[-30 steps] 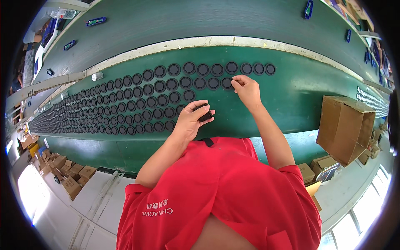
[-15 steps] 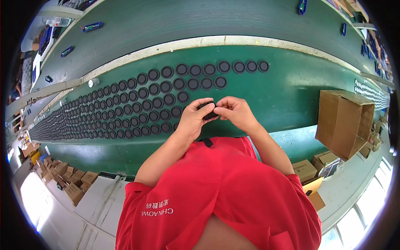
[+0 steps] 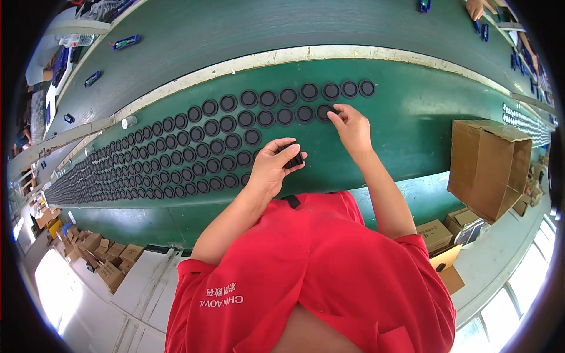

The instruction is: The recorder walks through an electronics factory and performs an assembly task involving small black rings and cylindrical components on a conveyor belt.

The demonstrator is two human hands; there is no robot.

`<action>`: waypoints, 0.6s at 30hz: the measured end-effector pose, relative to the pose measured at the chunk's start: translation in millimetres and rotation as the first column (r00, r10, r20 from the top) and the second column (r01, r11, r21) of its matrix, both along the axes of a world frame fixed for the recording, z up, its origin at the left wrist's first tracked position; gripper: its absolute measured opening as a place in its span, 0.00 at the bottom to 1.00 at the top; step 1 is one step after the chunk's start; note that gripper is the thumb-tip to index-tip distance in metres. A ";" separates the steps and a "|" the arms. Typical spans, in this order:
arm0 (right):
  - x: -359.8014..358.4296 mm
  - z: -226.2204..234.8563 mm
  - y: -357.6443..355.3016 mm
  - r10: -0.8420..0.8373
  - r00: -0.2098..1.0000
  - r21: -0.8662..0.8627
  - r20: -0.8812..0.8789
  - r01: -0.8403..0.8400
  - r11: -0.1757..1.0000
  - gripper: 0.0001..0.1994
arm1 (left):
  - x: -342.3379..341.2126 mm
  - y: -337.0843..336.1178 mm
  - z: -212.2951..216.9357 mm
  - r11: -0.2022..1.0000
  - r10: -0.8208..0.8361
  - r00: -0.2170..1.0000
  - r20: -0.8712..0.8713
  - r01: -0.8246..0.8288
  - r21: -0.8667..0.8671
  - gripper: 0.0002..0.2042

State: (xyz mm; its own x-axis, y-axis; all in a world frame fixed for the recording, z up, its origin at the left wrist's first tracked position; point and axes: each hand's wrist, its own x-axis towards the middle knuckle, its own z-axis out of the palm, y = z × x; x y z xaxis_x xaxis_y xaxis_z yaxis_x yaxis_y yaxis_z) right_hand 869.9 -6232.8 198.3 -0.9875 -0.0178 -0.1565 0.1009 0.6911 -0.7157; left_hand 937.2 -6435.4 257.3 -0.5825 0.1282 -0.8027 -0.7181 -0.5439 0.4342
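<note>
My left hand [image 3: 272, 167] is wrapped round a short stack of black round caps [image 3: 294, 157], held on edge above the front of the green bench. Farther off and to the right, my right hand [image 3: 354, 130] pinches the rim of a single black cap [image 3: 324, 112] between thumb and fingertips. That cap lies at the right end of the second row from the back, beside its neighbour [image 3: 305, 114]. Rows of the same caps [image 3: 228, 124], each a disc with a raised ring, run off to the left. My left forearm hides part of the nearest rows.
An open cardboard box [image 3: 488, 167] stands at the bench's right end. Behind the green bench [image 3: 406, 138], a pale ledge borders a dark belt [image 3: 282, 29] carrying blue devices [image 3: 126, 42]. Another person's hand [image 3: 474, 9] shows at the far right. Cartons [image 3: 434, 235] lie below.
My right hand has left the stack and moved away from me and rightward to the second row, where one more cap now lies. My left hand keeps the stack. Another person's hand has appeared far right.
</note>
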 end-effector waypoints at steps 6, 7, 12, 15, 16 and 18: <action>35.3 47.3 -16.5 0.246 0.862 -0.590 0.444 0.074 0.804 0.17 | -2.4 10.1 -2.2 0.999 -0.024 0.999 -0.025 0.025 0.039 0.12; 38.9 49.3 -20.5 0.287 0.849 -0.650 0.444 0.085 0.755 0.13 | -1.8 12.4 -2.9 0.999 -0.034 0.999 -0.032 0.035 0.035 0.12; 34.9 51.2 -4.5 0.259 0.779 -0.676 0.571 0.267 0.687 0.06 | -5.8 19.2 -1.6 0.999 -0.046 0.998 -0.051 0.047 0.022 0.12; 27.8 44.9 5.7 0.134 0.849 -0.605 0.511 0.244 0.758 0.05 | -6.7 20.8 -2.6 0.999 -0.043 0.997 -0.065 0.045 0.024 0.12; 23.6 36.4 12.1 0.046 0.875 -0.596 0.481 0.288 0.749 0.04 | -8.7 21.4 -1.5 1.000 -0.022 0.998 -0.057 0.023 0.016 0.12; 10.5 22.3 28.2 -0.121 0.878 -0.493 0.463 0.369 0.788 0.05 | -9.4 21.6 -2.3 1.000 -0.003 0.999 -0.048 0.003 0.004 0.11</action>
State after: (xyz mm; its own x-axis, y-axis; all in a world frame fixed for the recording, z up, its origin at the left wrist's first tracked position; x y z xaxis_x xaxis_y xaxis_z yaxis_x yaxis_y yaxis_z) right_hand 880.4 -6204.6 220.6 -0.8257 0.0108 -0.5640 0.5621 0.0998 -0.8210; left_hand 927.8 -6413.8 255.0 -0.6199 0.1333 -0.7733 -0.6980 -0.5439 0.4658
